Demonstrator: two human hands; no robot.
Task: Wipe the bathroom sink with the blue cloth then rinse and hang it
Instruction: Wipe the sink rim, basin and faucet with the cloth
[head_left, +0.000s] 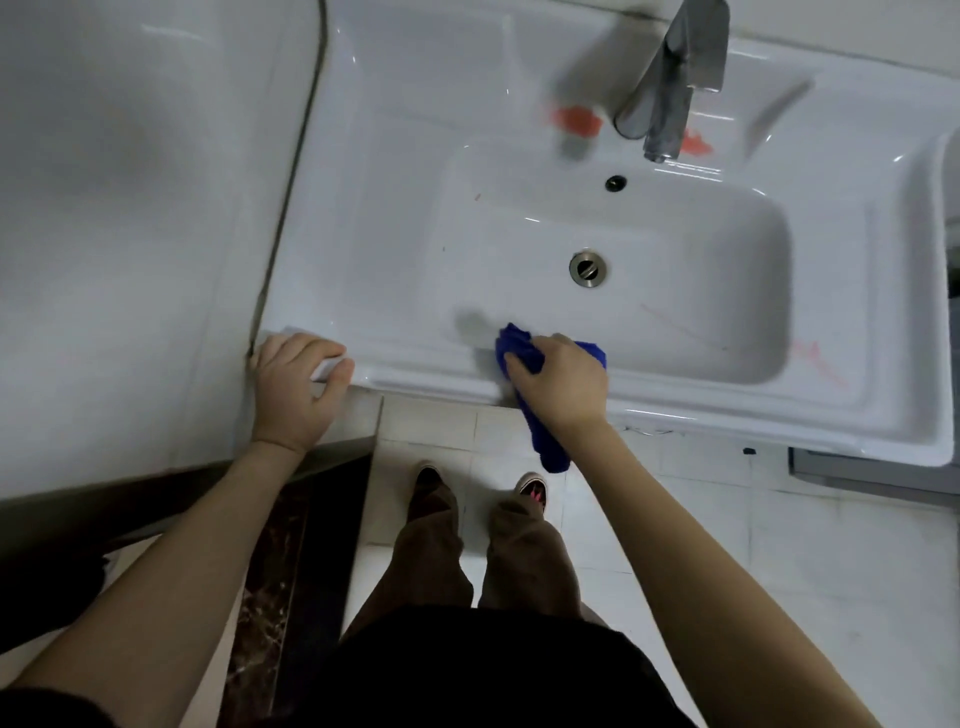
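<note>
Right hand (561, 379) reaches forward, arm extended, back of hand up, fingers (519, 370) clenched around a bunched deep-blue terry cloth (517, 344) and pressing it on the front lip of the basin, near its left end. One end of the cloth bulges past the knuckles into the basin; the other hangs as a soft twisted tail below the wrist, off the front edge and over the floor. Left hand (296, 389) sits at the front-left corner of the white glossy ceramic sink (415, 366), fingers curled over the rim and thumb along the front edge, grasping the corner; the wrist is bent and the forearm bare. The sink is one moulded piece with a rounded rectangular basin and a wide flat deck on the left. Round brushed-metal drain (588, 267) lies in the basin floor, a small dark overflow hole (615, 182) on the back wall. A grey metal faucet (670, 88) with an angular lever stands on the back deck, blurred. Orange-red smears (576, 120) beside its base and faint red scribbles (815, 358) on the right rim; cannot tell if they are writing. Pale square floor tiles (727, 519) below.
</note>
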